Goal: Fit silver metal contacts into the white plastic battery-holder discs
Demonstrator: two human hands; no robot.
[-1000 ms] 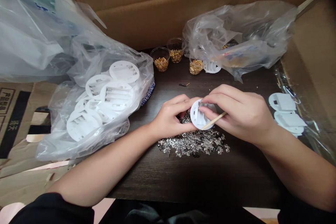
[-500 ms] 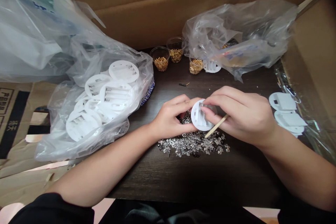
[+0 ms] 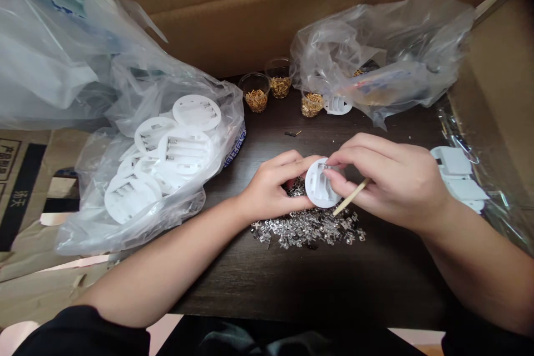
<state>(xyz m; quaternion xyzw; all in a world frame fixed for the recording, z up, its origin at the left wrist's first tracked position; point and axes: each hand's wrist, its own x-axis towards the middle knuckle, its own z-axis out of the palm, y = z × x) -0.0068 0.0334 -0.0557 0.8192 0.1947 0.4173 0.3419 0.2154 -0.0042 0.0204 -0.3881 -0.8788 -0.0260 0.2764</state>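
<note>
My left hand (image 3: 271,186) grips a round white plastic battery holder (image 3: 316,184) by its rim, tilted above a heap of small metal battery contacts (image 3: 300,231). My right hand (image 3: 392,181) is closed, with a short wooden stick (image 3: 351,197) tucked under its fingers. Its thumb and forefinger pinch a small metal battery contact (image 3: 327,166) at a slot near the top of the holder. The exact shape of this piece is too small to make out.
More white battery holders (image 3: 186,150) lie in a plastic bag on the left. Clear cups (image 3: 256,99) of brass-coloured pins stand at the back, beside another plastic bag (image 3: 387,50). Several white parts (image 3: 463,189) are stacked at right. Cardboard walls (image 3: 250,16) enclose the dark table.
My right hand has shifted slightly right with the stick, and more of the holder's inside shows. The battery holder and my left hand have barely moved.
</note>
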